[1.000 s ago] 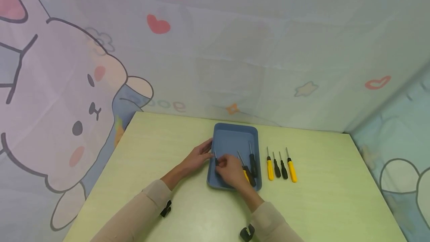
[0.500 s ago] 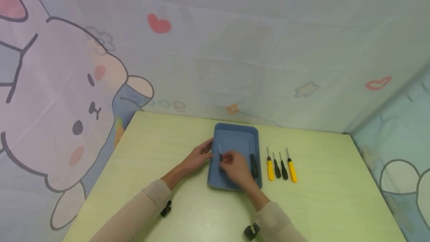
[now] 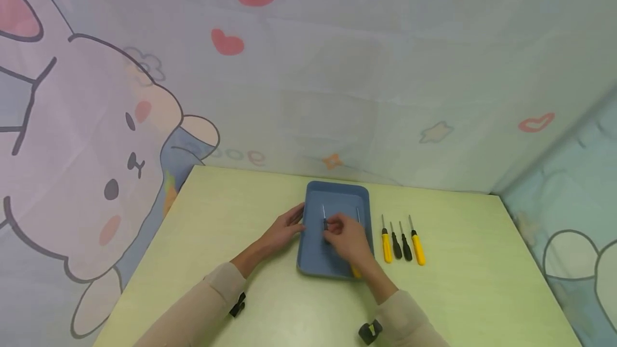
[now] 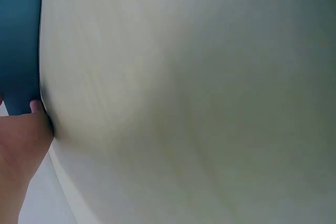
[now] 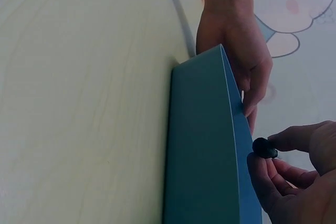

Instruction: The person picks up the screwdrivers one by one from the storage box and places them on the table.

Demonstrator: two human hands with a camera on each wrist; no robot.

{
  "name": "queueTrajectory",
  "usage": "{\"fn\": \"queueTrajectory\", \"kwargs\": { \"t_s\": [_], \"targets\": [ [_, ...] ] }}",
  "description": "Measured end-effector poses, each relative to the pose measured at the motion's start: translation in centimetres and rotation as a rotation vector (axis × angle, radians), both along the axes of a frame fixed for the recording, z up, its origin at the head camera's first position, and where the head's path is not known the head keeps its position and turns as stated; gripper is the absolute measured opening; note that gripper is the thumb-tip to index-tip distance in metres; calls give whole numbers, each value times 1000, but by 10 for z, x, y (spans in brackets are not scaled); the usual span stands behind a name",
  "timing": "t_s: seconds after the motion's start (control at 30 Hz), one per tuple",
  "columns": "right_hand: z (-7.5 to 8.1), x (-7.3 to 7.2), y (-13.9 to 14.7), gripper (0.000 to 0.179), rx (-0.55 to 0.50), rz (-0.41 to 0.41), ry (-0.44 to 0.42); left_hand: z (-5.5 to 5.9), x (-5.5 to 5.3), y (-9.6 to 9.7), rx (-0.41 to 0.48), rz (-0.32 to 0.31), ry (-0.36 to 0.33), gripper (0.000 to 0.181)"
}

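Pinching 1 screwdriver (image 5: 263, 148), 4 drivers (image 3: 406, 250) nr tray (image 3: 337, 197)

Decent room in the tray (image 3: 315, 259) ahead of the fingertips of the right hand (image 3: 348, 237). Left of them, the tray wall (image 3: 301, 248) and left hand (image 3: 283, 230) block things; behind-right, a yellow handle (image 3: 355, 272) pokes out by the wrist.

Black-handled screwdriver (image 3: 325, 224), pinched, tip away, over blue tray (image 3: 315, 253).
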State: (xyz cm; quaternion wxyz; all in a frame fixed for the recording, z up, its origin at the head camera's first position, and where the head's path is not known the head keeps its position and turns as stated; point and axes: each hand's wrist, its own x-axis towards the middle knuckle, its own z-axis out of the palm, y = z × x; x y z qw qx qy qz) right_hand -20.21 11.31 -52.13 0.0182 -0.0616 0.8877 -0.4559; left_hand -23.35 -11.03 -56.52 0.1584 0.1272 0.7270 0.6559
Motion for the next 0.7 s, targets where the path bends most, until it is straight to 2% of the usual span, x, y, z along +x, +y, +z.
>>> {"fn": "queueTrajectory", "kwargs": {
  "t_s": [0.4,0.7],
  "targets": [
    [2,-1,20,23,0,34,39,-2,3,0,-1,3,-18,68],
    [6,-2,28,25,-3,27,75,-5,-1,0,18,-9,1,68]
  ]
}}
